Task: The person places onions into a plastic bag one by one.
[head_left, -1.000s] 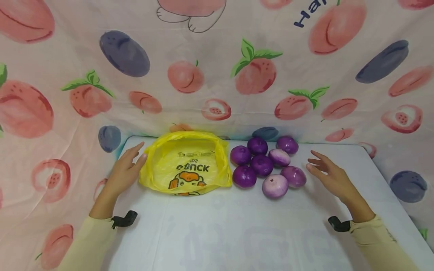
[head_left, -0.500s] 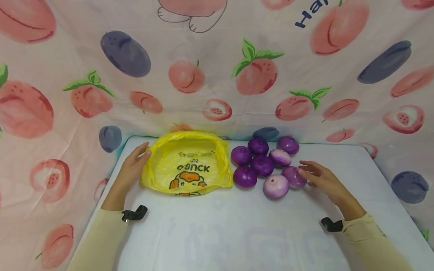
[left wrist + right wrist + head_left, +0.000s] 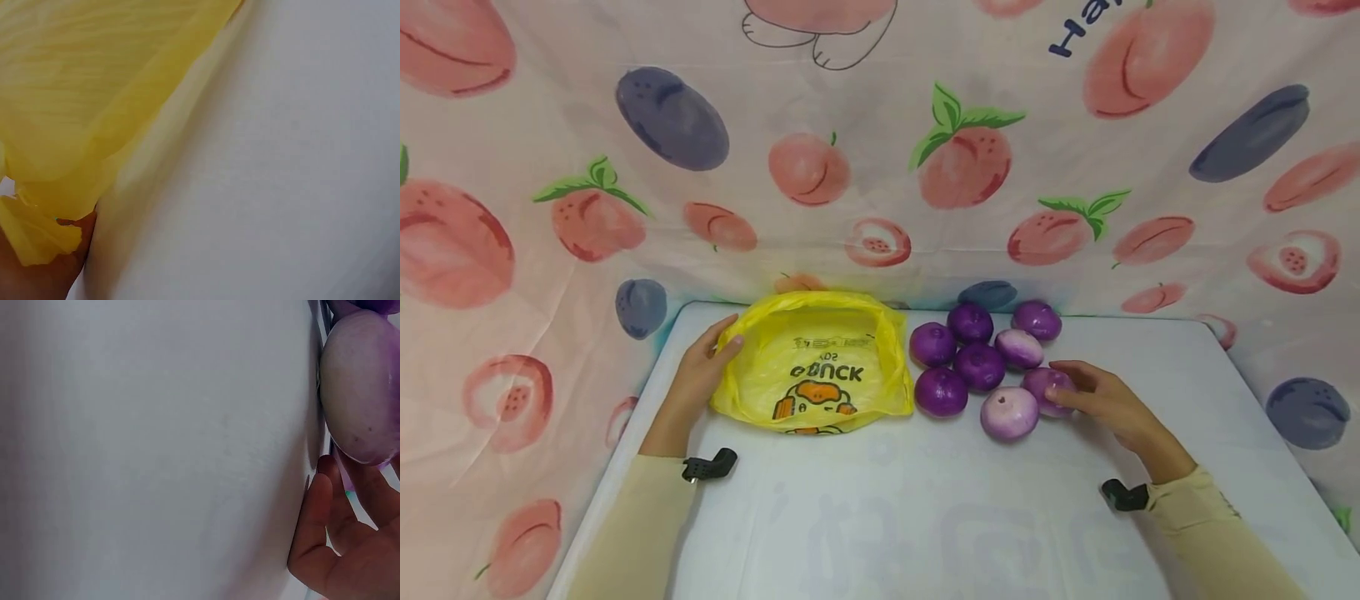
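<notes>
A yellow plastic bag with a printed duck lies on the white table, its mouth held wide. My left hand is at its left rim, thumb over the edge and fingers outside, pinching the plastic. In the left wrist view a yellow flap covers part of that hand. Several red onions are clustered right of the bag. My right hand holds the rightmost onion, thumb on the near side and fingers behind. A paler onion sits just in front; the right wrist view shows an onion beyond the fingertips.
The other onions, such as a dark one and one at the back, stand close together beside the bag. A fruit-print cloth hangs behind the table. Each wrist wears a black camera.
My right hand has moved left onto the rightmost onion, its fingers closing round it. The left hand has moved right to the bag's rim, thumb now over the edge. Bag and onions keep their places.
</notes>
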Tool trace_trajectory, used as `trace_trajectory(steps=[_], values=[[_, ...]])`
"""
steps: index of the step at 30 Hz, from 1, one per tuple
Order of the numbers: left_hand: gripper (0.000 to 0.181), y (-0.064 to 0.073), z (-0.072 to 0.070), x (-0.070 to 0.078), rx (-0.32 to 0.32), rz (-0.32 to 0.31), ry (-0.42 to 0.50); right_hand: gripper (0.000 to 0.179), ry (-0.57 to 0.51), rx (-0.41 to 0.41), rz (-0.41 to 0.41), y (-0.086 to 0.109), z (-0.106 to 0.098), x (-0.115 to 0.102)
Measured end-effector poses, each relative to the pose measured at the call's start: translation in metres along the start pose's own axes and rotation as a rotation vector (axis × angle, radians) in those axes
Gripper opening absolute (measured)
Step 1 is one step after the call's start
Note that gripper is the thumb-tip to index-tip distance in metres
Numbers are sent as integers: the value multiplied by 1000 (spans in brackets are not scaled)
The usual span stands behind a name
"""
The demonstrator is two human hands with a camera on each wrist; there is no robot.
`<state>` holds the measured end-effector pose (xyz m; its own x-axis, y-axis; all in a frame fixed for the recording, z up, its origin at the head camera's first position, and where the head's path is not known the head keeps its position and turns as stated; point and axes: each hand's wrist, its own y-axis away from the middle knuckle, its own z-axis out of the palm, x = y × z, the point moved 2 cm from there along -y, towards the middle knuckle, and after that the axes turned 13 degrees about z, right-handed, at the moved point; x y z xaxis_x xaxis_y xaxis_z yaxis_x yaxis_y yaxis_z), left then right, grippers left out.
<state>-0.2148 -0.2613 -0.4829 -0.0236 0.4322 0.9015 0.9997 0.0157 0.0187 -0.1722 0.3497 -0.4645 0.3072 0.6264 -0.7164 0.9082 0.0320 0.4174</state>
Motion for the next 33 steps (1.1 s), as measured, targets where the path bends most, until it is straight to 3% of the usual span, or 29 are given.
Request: trace_trajectory(steps=[13, 19, 28, 33], values=[[63, -3, 3, -6, -16, -30, 186, 67, 33, 36, 3, -3, 3, -1], [61, -3, 3, -7, -30, -39, 200, 67, 37, 61, 7, -1, 1, 0], [65, -2, 1, -11, -66, 0, 224, 68, -10, 79, 37, 8, -9, -2], [62, -1, 1, -10, -78, -3, 182, 64, -28, 110, 6, 17, -16, -9]])
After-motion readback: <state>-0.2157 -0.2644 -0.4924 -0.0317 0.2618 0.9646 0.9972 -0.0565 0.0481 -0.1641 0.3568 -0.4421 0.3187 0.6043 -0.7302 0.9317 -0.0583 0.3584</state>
